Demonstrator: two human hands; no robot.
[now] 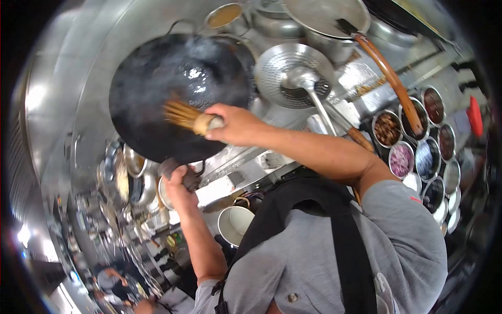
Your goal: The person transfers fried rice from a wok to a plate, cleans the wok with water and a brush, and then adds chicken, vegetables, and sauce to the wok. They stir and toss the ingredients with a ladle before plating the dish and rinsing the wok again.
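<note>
A large black wok [141, 78] sits on the range, with steam above it and a wet shine inside. My right hand [238, 125] is closed around the bound end of a bamboo wok brush [183, 114], whose bristles are over the inside of the wok and slightly blurred. At the wok's near rim my left hand [180, 187] grips a dark folded cloth [170, 166]. The cloth is against the rim beside a small loop handle [200, 168]; whether it wraps another part of the wok is hidden.
Right of the wok lie a perforated strainer [272, 65] and a steel ladle [302, 78]. A pot of brownish liquid [225, 15] stands behind. Several ingredient tubs, one with chopped purple onion [401, 159], line the right. A white bucket [235, 225] is below. People work at lower left.
</note>
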